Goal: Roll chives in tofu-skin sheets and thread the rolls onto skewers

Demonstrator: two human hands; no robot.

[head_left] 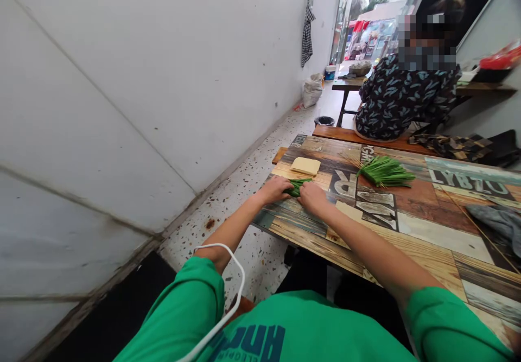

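Note:
Near the left end of the patterned table [342, 232], my left hand [275, 189] has its fingers curled over one end of a small bunch of chives [298, 184]. At the other end of that bunch, my right hand [312, 196] is closed on the green stalks; its fingertips are partly hidden. Just beyond my hands lies a stack of pale yellow tofu sheets [305, 166]. Farther right rests a larger fan of cut chives [385, 172], with thin wooden skewers [353, 159] sticking out at its left end.
A grey cloth [499, 221] lies at the table's right side. Behind the table is a wooden bench [337, 132], where a person in a leaf-patterned top [407, 96] sits facing away. A white wall [183, 69] runs along the left. A black bin [324, 121] stands on the floor.

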